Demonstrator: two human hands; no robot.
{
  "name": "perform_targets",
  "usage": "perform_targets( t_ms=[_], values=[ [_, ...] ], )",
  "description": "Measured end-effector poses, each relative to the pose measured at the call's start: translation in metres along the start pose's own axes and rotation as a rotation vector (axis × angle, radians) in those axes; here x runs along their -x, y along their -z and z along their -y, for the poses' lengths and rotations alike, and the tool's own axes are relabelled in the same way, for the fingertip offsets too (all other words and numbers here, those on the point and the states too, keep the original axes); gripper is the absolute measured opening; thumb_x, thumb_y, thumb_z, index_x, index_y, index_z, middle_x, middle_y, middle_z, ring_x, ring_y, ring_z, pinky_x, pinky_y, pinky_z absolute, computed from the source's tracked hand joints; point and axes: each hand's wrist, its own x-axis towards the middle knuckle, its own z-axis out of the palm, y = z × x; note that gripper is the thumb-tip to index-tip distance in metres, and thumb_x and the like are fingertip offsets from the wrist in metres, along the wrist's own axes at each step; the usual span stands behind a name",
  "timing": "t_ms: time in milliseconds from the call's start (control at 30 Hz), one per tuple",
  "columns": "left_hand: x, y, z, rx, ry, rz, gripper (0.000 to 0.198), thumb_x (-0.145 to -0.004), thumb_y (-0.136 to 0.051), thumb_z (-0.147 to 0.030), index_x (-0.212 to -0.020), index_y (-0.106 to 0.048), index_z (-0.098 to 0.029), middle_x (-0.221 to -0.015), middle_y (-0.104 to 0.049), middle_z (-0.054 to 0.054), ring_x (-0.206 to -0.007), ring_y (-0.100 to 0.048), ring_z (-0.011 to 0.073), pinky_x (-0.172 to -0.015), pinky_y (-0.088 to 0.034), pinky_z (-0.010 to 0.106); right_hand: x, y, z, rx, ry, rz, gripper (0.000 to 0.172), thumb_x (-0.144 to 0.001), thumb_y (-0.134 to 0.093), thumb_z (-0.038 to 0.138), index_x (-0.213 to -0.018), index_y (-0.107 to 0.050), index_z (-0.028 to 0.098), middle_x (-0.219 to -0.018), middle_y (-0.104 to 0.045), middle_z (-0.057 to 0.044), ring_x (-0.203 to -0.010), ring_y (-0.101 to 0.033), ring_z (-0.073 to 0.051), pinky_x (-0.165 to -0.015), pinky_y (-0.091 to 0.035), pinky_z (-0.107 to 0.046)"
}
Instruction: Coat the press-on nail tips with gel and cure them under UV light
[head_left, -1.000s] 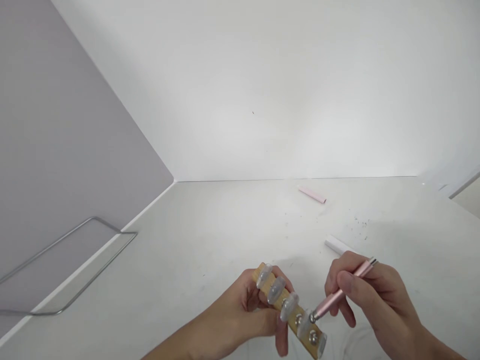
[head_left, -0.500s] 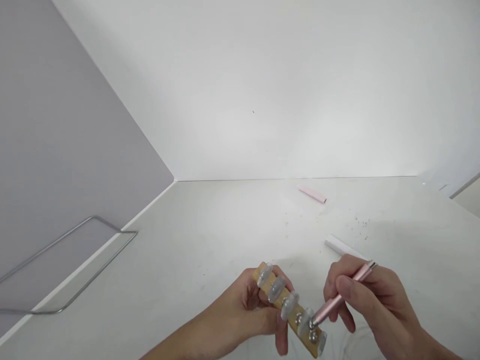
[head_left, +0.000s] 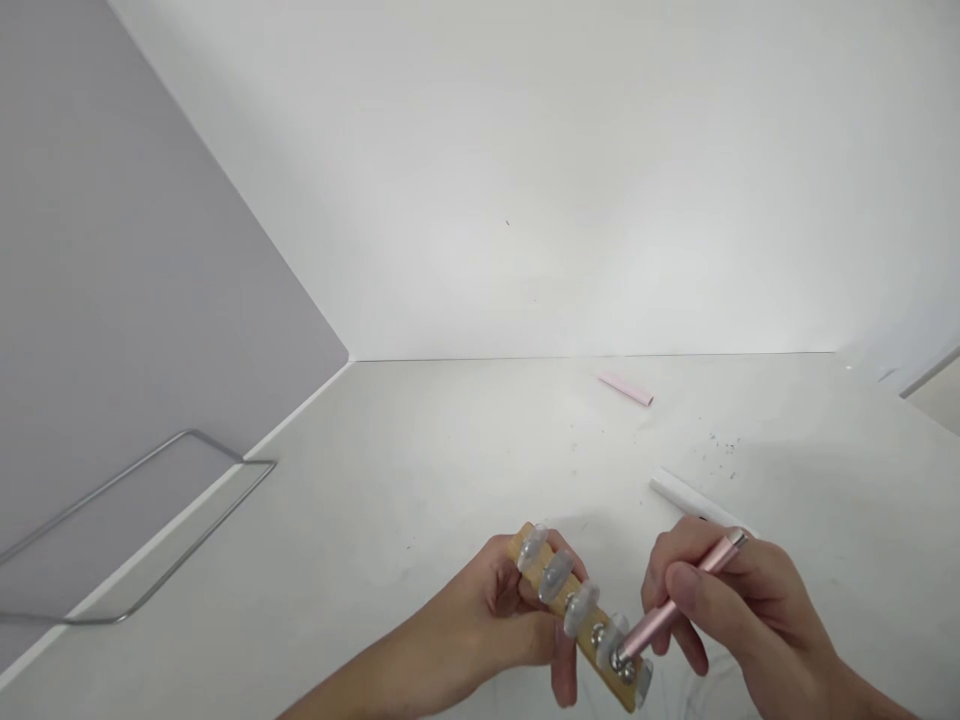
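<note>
My left hand (head_left: pixel 517 625) is closed around a wooden strip (head_left: pixel 582 640) that slants down to the right. Several glossy grey false nails (head_left: pixel 555 577) stand in a row along the strip, with small shiny silver balls or mounts beside some of them. My right hand (head_left: pixel 739 605) pinches a pink metallic pen-shaped tool (head_left: pixel 679 600) between thumb and fingers. Its silver tip lies against or very close to a false nail (head_left: pixel 610 640) near the strip's lower end; exact contact I cannot tell.
On the white tabletop (head_left: pixel 420 450) lie a pink cap-like tube (head_left: pixel 626 388) and a white tube (head_left: pixel 690 497), partly behind my right hand. Dark specks (head_left: pixel 724 445) are scattered nearby. A bent metal wire frame (head_left: pixel 199 530) stands at the left, by the grey panel (head_left: pixel 150 250).
The pink tool's tip has shifted slightly left and down along the nail, and my right hand has moved a little with it. My left hand and the strip are almost still.
</note>
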Motion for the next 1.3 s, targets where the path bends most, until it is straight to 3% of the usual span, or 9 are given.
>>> perform_targets(
  t_ms=[500,633,933,1300],
  values=[
    [-0.003,0.003,0.007,0.029,0.001,-0.009,0.011,-0.081,-0.070,-0.017,-0.089,-0.063,-0.014,-0.070,-0.072,0.005,-0.069,-0.068,0.0152,-0.068,-0.044,0.023,0.000,0.001,0.000,-0.012,-0.006,0.063,0.041,-0.102,-0.053,0.049,-0.078,-0.068,0.019,-0.064,-0.068,-0.003,-0.050,-0.051,-0.012,-0.047,-0.042,-0.023],
    [0.000,0.004,0.011,0.047,-0.009,-0.010,0.022,-0.082,-0.075,-0.024,-0.097,-0.060,-0.015,-0.072,-0.071,0.003,-0.065,-0.068,0.0150,-0.065,-0.043,0.023,0.000,0.000,-0.002,-0.051,-0.014,-0.033,0.043,-0.101,-0.056,0.048,-0.073,-0.067,0.018,-0.064,-0.066,-0.003,-0.048,-0.052,-0.012,-0.046,-0.043,-0.024],
    [0.002,0.002,0.005,0.030,0.006,0.004,0.014,-0.081,-0.072,-0.018,-0.090,-0.062,-0.014,-0.069,-0.072,0.003,-0.069,-0.065,0.0134,-0.070,-0.043,0.023,-0.007,0.001,-0.010,-0.094,0.030,-0.252,0.045,-0.096,-0.064,0.048,-0.064,-0.070,0.017,-0.063,-0.063,-0.003,-0.045,-0.051,-0.010,-0.041,-0.039,-0.020],
    [0.001,0.002,0.003,0.005,0.040,0.012,0.011,-0.083,-0.072,-0.019,-0.084,-0.063,-0.013,-0.071,-0.072,0.004,-0.068,-0.066,0.0132,-0.070,-0.046,0.024,-0.003,0.000,-0.007,-0.003,0.022,-0.160,0.040,-0.100,-0.057,0.041,-0.067,-0.064,0.018,-0.061,-0.064,-0.002,-0.045,-0.049,-0.010,-0.044,-0.042,-0.021]
  ],
)
